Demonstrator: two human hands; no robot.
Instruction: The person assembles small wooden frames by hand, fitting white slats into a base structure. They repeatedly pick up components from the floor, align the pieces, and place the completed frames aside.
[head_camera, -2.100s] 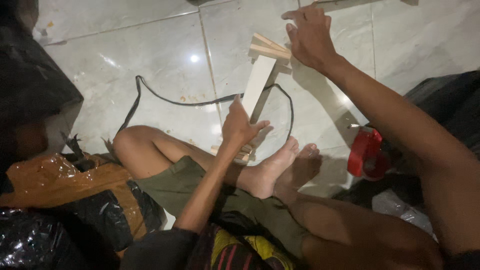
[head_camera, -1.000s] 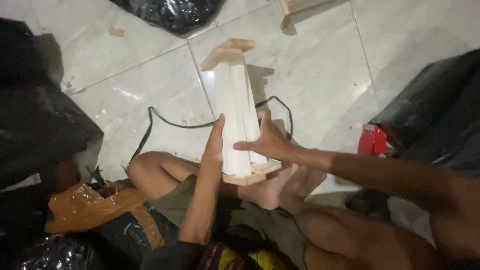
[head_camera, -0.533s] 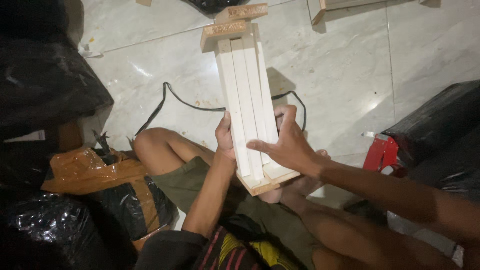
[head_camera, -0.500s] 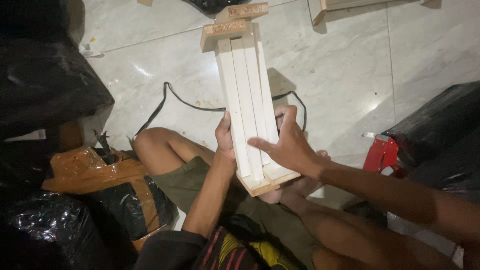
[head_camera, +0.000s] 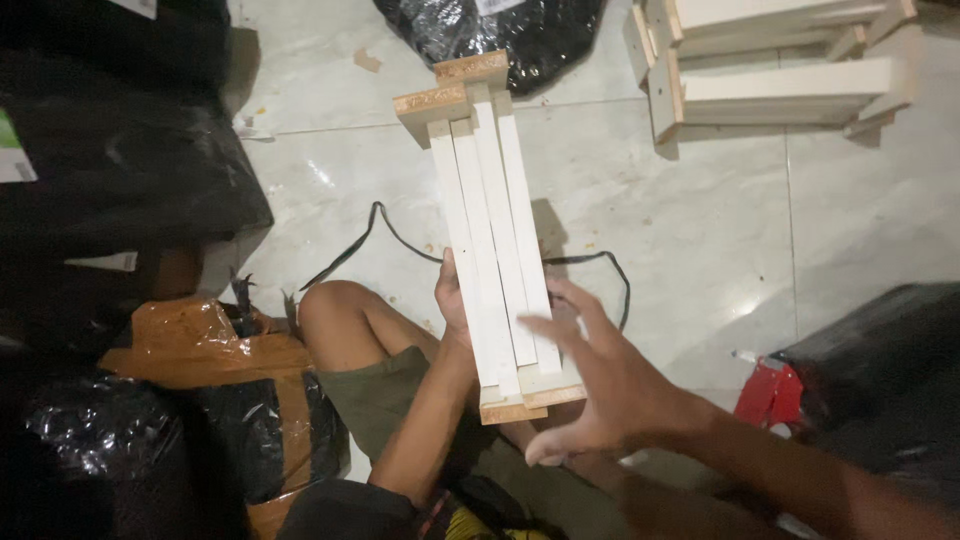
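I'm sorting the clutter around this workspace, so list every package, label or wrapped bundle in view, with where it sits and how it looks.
White label: far left edge, on a black bag, rectangular with a green patch.
Pale label strip: left, low on the same black bag.
Brown-taped bundle: lower left, beside the knee, glossy wrap.
Black plastic bag: top centre, crinkled, white tag at its top.
Red packet: lower right, on the tiled floor.

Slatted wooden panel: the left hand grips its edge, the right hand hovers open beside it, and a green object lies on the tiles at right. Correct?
Not quite: in the head view the object is red. The left hand does grip the slatted wooden panel, with the right hand open beside it.
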